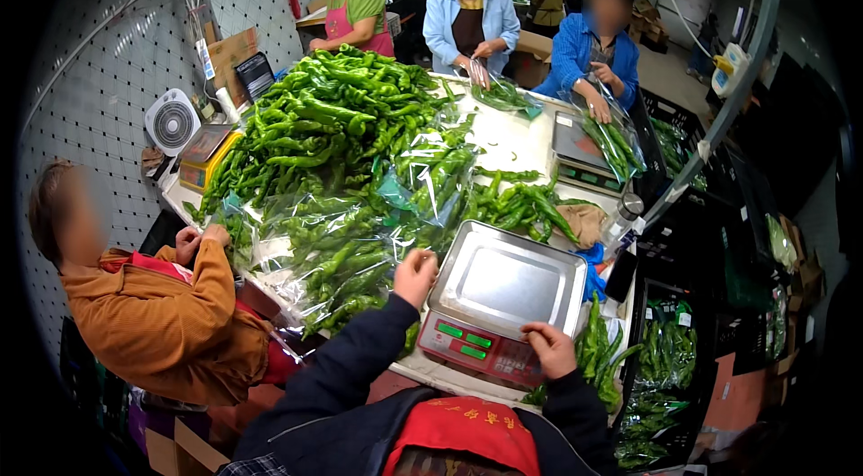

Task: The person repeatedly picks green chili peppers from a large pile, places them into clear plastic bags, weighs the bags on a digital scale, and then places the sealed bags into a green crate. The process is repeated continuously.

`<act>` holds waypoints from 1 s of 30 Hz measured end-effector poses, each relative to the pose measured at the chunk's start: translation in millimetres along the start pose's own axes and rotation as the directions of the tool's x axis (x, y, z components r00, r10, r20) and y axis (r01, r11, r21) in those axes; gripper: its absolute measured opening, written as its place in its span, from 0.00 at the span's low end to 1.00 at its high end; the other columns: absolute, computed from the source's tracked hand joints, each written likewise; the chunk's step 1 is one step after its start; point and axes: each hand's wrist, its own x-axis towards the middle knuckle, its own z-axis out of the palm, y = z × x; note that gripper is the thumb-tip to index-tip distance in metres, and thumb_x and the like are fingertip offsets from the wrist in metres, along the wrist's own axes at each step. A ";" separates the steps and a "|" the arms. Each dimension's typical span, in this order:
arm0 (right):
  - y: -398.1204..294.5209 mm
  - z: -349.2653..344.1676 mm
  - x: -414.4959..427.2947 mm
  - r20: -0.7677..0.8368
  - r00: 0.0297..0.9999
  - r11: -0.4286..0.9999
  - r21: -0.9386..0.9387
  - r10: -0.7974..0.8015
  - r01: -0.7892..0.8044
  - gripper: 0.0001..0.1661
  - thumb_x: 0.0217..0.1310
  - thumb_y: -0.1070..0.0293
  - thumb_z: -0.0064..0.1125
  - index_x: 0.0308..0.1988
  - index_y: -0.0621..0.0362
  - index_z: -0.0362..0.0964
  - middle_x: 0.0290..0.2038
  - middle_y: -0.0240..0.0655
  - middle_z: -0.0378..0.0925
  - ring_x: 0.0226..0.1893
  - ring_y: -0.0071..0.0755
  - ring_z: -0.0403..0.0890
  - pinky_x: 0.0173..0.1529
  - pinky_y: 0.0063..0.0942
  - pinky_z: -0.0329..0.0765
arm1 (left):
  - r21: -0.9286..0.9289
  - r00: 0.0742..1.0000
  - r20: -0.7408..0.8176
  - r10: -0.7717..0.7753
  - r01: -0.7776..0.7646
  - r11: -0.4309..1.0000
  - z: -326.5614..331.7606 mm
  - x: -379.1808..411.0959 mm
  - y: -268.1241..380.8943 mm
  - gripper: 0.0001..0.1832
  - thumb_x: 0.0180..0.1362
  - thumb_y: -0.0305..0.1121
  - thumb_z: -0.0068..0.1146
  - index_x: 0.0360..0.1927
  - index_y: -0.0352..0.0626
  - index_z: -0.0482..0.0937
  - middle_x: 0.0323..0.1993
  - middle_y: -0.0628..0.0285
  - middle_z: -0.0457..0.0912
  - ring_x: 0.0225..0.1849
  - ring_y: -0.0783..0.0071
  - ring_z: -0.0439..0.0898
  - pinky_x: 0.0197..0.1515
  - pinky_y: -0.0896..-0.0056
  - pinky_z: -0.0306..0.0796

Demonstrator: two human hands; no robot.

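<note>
Before me stands a digital weighing scale (480, 349) with a bare steel pan (509, 270) and lit green displays. My left hand (414, 278) is at the pan's left edge with its fingers curled, close to clear plastic bags of green peppers (337, 260). Whether it grips any film cannot be made out. Over the right end of the scale's keypad, my right hand (551, 349) has bent fingers, slightly apart, with nothing visible in them. Loose long green peppers (597, 348) lie just right of it. Another filled bag (431, 172) rests beyond my left hand.
A large heap of green peppers (323, 105) covers the table's far left. Co-workers stand around it; one at the right holds a bagged bunch (610, 145) over a second scale (583, 162). Black crates (664, 354) with packed peppers, a metal post (735, 98) and a bottle (623, 213) are at right.
</note>
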 end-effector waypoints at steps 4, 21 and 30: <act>-3.4 29.6 -4.0 0.113 0.993 0.995 0.085 0.045 -0.054 0.11 0.68 0.74 0.52 0.45 0.68 0.77 0.37 0.35 0.83 0.38 0.25 0.83 0.44 0.23 0.78 | -0.060 0.980 -0.182 -0.082 0.072 0.996 -24.5 80.0 9.2 0.24 0.63 0.43 0.59 0.51 0.33 0.71 0.32 0.57 0.80 0.26 0.75 0.78 0.26 0.72 0.75; -6.5 22.0 18.1 0.059 0.981 0.975 0.119 0.183 -0.189 0.14 0.71 0.69 0.49 0.46 0.68 0.75 0.39 0.41 0.82 0.38 0.30 0.84 0.45 0.26 0.80 | -0.428 0.931 -0.282 -0.232 0.094 0.899 -37.4 160.4 -4.8 0.06 0.68 0.32 0.47 0.39 0.41 0.72 0.18 0.67 0.71 0.16 0.76 0.74 0.18 0.72 0.72; 13.2 79.4 122.9 0.277 0.915 0.833 0.395 0.293 -0.386 0.25 0.74 0.58 0.48 0.60 0.65 0.63 0.53 0.45 0.74 0.48 0.35 0.81 0.49 0.28 0.79 | -0.702 0.957 -0.167 -0.236 0.053 0.711 -53.7 19.2 33.1 0.05 0.68 0.31 0.48 0.34 0.47 0.68 0.17 0.71 0.65 0.22 0.76 0.70 0.29 0.68 0.71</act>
